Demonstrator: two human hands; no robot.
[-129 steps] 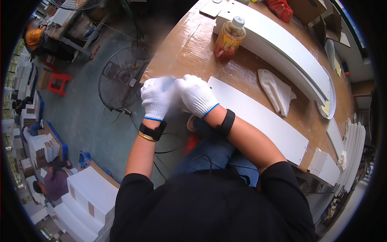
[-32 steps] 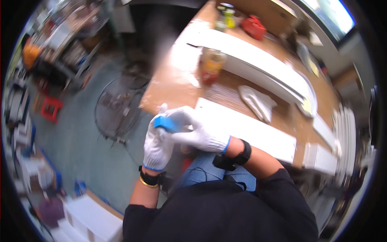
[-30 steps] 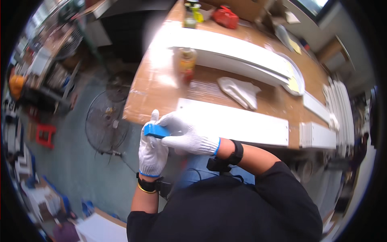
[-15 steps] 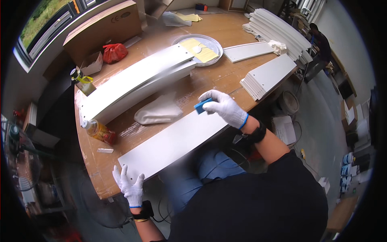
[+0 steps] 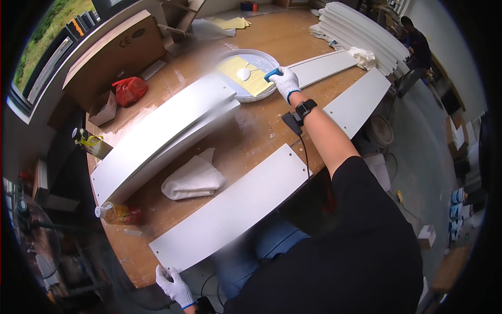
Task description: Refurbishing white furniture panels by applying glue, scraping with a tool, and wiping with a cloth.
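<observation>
My right hand [image 5: 286, 83], in a white knit glove, is closed on a small blue block [image 5: 272, 75]. The block is at the right rim of a round, shallow tray [image 5: 265, 56]. In that tray lies a yellow sheet [image 5: 257, 83] bearing a blob of white paste [image 5: 243, 74]. A long white panel [image 5: 230, 206] with small holes near its ends lies along the table's near edge. Gloved too, my left hand [image 5: 175, 288] grips the panel's near-left corner with thumb and fingers. Beyond the panel is a crumpled white cloth [image 5: 193, 179].
Stacked white panels [image 5: 162, 125] stand behind the cloth; more panels [image 5: 361, 99] lie at the right. On the left are a drink bottle [image 5: 117, 213], another bottle [image 5: 91, 144] and a red bag [image 5: 129, 91]. A large carton [image 5: 117, 57] stands behind. A person [image 5: 417, 47] is at far right.
My right hand has moved from above the panel to the tray, carrying the blue block. Previously spread, my left hand's fingers now close at the panel's corner. The whole view has shifted.
</observation>
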